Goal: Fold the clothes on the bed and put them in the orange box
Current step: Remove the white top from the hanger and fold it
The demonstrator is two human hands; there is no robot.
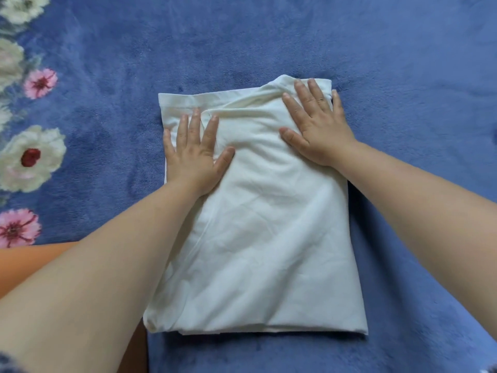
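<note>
Hands flat — left (195,154), right (317,125) — on folded white garment (258,238) | orange box (29,265) near-left

Folded garment (263,238): white cloth, thin, matt, smooth with faint creases and a stitched hem. Blanket (403,63): blue fleece, plush, short fuzzy nap, soft sheen, printed with pink and white flowers. Box (24,262): orange, smooth, matt; material could not be told.

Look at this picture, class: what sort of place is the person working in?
Probably a bedroom, on a bed. A plush blue blanket with printed flowers covers the surface, and both hands press flat on a folded white garment.
</note>
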